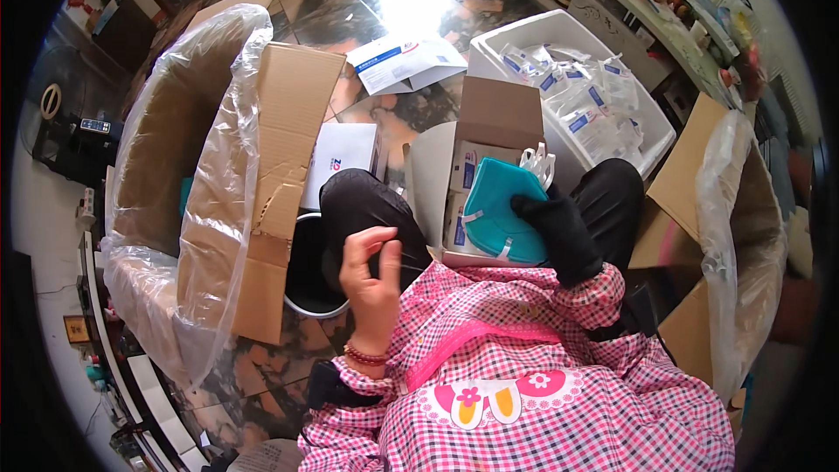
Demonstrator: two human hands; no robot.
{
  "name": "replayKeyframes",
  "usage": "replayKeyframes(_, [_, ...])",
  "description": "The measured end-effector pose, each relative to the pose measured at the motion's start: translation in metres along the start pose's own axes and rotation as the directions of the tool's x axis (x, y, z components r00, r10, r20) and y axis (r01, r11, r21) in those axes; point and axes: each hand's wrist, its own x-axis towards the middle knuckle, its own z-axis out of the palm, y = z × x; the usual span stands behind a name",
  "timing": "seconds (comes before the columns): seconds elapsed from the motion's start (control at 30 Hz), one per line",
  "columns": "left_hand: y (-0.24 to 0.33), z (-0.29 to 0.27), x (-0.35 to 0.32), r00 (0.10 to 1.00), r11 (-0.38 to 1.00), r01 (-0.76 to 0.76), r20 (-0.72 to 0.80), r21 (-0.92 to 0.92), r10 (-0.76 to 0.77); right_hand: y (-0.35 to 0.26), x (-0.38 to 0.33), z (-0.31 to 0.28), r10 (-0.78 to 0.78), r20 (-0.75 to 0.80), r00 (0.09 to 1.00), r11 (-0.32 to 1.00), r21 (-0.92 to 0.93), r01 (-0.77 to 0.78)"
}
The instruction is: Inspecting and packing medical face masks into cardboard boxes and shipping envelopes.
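Note:
My right hand [559, 232], in a black glove, grips a small stack of teal folded face masks [502, 210] by its right edge. White ear loops [537, 164] stick up behind the stack. Under the masks stands an open carton [502, 105] between my knees, with white packets printed in blue [457, 218] inside. My bare left hand [371, 275] is raised over my lap, left of the carton. Its fingers are bent, the thumb stands apart from them, and nothing shows in it.
To the left is a large cardboard box with a plastic liner [218, 175], beside a dark bin [316, 297]. A white foam box [489, 44] of clear packets stands ahead right. Another lined carton [738, 236] is at my right. White boxes [341, 157] lie ahead.

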Motion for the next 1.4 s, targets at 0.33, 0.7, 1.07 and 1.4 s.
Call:
replayKeyframes(0.33, [0.031,0.093,0.013,0.809,0.651,0.571,0.475,-0.500,-0.346,0.011,0.003,0.008,-0.036,-0.062,0.997,0.962,0.268,0.052])
replayKeyframes(0.7, [0.016,0.068,0.038,0.952,0.936,-0.110,0.307,0.335,0.002,0.021,-0.001,-0.021,-0.398,-0.238,0.886,0.884,-0.359,0.300])
replayKeyframes(1.07, [0.032,0.078,0.023,0.909,0.919,-0.250,0.402,0.304,0.114,0.026,0.015,0.023,0.022,0.204,0.979,0.986,-0.167,0.013])
replayKeyframes(1.4, [0.023,0.075,0.031,0.893,0.968,-0.132,0.450,0.213,0.023,0.015,0.004,0.034,-0.112,-0.119,0.987,0.966,0.221,0.137])
